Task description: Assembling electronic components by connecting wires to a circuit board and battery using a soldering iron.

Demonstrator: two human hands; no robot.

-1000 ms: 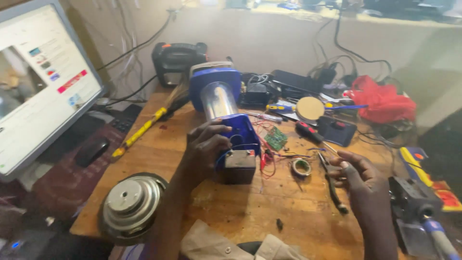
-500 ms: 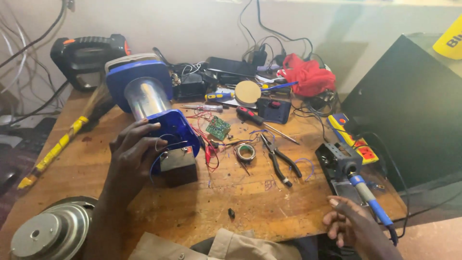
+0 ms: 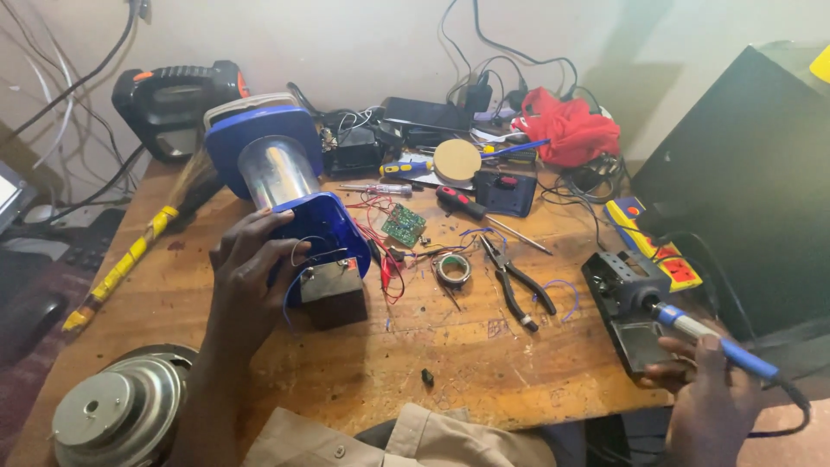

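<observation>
The left hand (image 3: pixel 251 272) is clamping the blue lantern (image 3: pixel 290 186) steady on the wooden table (image 3: pixel 484 346), exposing its battery (image 3: pixel 333 290), while the right hand (image 3: pixel 713 389) is closing around the soldering iron (image 3: pixel 713 342).

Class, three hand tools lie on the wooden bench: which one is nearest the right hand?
The black-handled pliers, lying nearer the right hand than either screwdriver behind.

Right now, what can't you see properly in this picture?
Head view, the only one:
- Right hand at the blue-handled soldering iron: the bottom edge cuts it off, so its grip is unclear.
- Small dark battery block: left hand covers its left side.
- Tiny dark piece on the wooden table: too small to identify.
- Grey round speaker: cut by the bottom edge.
</observation>
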